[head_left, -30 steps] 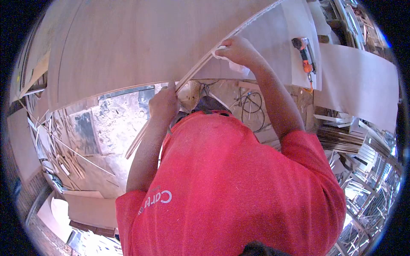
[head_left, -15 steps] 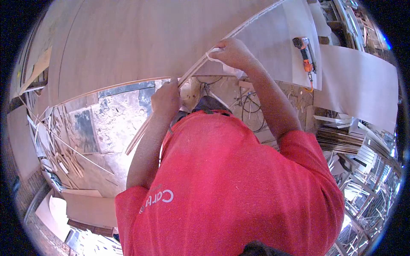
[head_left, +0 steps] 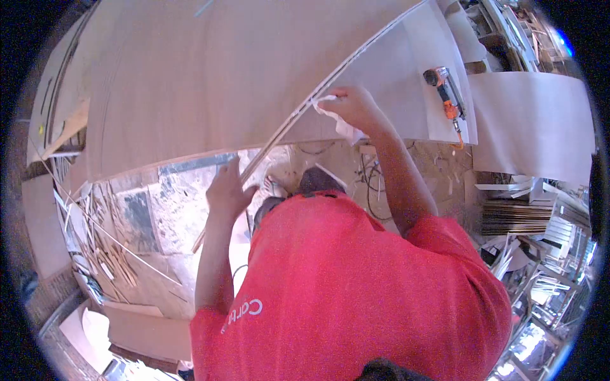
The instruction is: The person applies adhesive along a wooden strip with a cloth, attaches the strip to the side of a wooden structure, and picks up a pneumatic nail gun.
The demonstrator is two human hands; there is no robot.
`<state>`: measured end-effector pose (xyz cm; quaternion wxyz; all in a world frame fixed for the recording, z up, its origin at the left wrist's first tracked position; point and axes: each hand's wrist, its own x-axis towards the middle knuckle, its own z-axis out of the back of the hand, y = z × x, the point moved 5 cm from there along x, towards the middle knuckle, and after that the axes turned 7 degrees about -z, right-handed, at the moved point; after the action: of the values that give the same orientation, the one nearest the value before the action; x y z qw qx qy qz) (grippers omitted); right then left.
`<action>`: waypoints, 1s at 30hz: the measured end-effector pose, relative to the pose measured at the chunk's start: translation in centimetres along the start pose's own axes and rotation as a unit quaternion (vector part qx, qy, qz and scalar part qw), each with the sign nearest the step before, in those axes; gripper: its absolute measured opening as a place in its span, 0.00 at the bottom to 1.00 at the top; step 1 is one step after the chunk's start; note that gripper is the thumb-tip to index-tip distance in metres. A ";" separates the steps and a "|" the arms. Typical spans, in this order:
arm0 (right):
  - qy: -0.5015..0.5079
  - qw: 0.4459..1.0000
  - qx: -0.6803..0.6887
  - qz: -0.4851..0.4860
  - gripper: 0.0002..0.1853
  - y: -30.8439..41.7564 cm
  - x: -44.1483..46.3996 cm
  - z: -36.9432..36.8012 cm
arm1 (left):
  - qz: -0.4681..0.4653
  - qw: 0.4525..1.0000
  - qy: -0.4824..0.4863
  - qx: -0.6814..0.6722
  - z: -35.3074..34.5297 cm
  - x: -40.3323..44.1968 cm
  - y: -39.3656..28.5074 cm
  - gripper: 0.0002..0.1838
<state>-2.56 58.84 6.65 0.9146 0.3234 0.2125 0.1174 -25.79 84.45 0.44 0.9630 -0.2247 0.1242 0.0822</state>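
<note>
A long, thin wooden strip with a pale, rough edge lies diagonally across a large wooden sheet and runs out past its near edge. My left hand is on the overhanging part, the strip passing between thumb and fingers. The lower end shows beyond my left wrist. My right hand pinches a crumpled white cloth against or close beside the strip, over the sheet. Whether the strip is one piece or two laid together I cannot tell.
An orange and black nail gun with a hose lies on the sheet's right side. Another thin sheet extends farther right. Scrap strips litter the floor at left. Stacked boards stand at right.
My right hand has drawn the cloth slightly back towards me along the strip, and more of the cloth hangs visible. My left hand has shifted down and left, its thumb now spread.
</note>
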 end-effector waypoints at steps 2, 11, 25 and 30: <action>-0.021 0.999 0.030 -0.011 0.23 -1.5 -0.2 2.1 | 0.053 0.998 0.036 0.010 0.7 -2.0 1.6 0.41; -0.088 0.986 0.109 -0.085 0.24 -9.6 -2.7 8.8 | 0.061 0.984 0.099 -0.134 -3.3 -5.0 7.3 0.18; -0.196 0.958 0.159 -0.135 0.23 -21.6 -13.3 14.1 | 0.161 0.793 0.331 -0.486 -3.1 -4.4 5.1 0.19; -0.249 0.929 0.189 -0.198 0.20 -20.9 -17.6 13.5 | 0.129 0.750 0.375 -0.529 -4.7 -4.4 8.3 0.26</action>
<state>-10.17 29.41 8.23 0.8646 0.4608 0.0563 -0.1922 -32.74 89.24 -5.85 0.5459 -0.6930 0.4402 0.1674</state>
